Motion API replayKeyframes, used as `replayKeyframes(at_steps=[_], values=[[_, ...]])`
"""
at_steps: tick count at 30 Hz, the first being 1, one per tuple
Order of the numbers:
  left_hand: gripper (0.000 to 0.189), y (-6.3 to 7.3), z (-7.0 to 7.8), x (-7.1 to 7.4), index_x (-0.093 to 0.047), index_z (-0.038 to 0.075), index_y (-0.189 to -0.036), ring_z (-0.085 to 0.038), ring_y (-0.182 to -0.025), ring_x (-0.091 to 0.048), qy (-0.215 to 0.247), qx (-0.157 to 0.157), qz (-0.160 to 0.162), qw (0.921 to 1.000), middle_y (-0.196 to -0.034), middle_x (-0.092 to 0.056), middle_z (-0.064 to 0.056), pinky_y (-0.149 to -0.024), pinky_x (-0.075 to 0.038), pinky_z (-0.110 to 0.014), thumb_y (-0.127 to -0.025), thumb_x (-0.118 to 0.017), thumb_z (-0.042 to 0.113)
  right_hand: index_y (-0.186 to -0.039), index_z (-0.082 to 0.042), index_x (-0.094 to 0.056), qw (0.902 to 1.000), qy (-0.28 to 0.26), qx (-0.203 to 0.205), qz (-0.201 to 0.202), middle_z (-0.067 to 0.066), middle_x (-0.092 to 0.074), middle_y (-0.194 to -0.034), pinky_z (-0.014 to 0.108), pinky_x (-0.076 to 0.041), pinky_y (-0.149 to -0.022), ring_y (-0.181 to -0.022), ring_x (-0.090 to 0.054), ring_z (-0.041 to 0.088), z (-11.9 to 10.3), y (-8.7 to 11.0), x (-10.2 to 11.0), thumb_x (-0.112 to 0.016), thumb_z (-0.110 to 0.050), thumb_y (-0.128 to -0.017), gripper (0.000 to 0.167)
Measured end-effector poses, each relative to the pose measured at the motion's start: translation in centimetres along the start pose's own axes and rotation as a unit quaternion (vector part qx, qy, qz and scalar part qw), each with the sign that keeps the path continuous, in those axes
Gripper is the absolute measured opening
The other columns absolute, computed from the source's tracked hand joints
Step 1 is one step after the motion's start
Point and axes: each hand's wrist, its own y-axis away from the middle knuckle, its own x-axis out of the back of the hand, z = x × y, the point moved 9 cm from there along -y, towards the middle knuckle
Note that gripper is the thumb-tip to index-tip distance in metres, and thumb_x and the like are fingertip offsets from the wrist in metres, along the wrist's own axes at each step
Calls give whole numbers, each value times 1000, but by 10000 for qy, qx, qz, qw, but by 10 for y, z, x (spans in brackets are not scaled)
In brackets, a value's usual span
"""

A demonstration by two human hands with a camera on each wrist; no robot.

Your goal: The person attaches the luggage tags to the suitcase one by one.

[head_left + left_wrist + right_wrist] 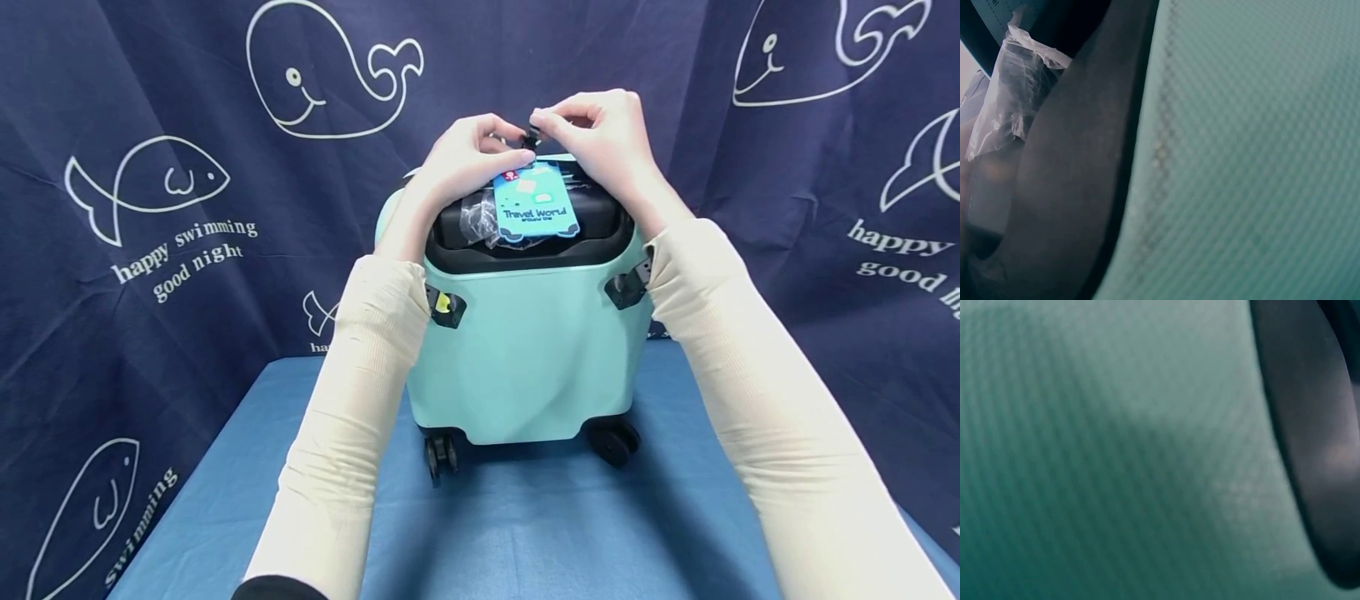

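Observation:
A mint-green suitcase (528, 354) stands upright on its black wheels. On its black top panel (525, 260) lies a blue luggage tag (534, 202) printed "Travel World". Just above the tag, a small black strap piece (532, 137) is pinched between the thumb and fingers of my left hand (474, 158). From the other side my right hand (609, 133) pinches the same piece with thumb and forefinger. Both wrist views show mostly the textured green shell (1254, 150) and black trim (1310, 425) up close; neither shows the fingers' grip.
Crumpled clear plastic wrap (480, 218) clings to the suitcase handle beneath the tag. Two black corner fittings (447, 308) sit on the shell's front. Blue cloth covers the table (517, 517). Behind hangs a navy curtain (517, 67) with white whale and fish drawings.

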Motion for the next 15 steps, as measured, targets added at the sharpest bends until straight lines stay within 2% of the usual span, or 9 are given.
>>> replayKeyframes(at_steps=[7,12,15], values=[[40,0,0,0,-59,18,-119,-4,-96,-60,-98,7,-24,9999,-106,-71,0,-90,-36,-20,-86,-65,39,-97,-7,-74,9992,-267,-108,-281,-23,-60,-69,15,-41,-65,-65,-57,2,0,0,-5,-67,-30,-86,26],[41,-1,-1,1,-59,18,-120,-4,-98,-60,-146,45,-43,9999,-107,-70,1,-91,-36,-19,-86,-65,40,-97,-6,-72,9977,-427,-221,-481,-14,-60,-69,19,-36,-63,-63,-51,5,1,-1,-9,-66,-28,-87,25],[42,-2,-2,2,-58,17,-120,-4,-100,-60,-160,105,-67,9998,-109,-70,1,-92,-37,-19,-86,-65,41,-97,-6,-71,9969,-454,-245,-597,-13,-59,-70,20,-33,-62,-64,-49,6,0,-1,-11,-65,-27,-88,23]])
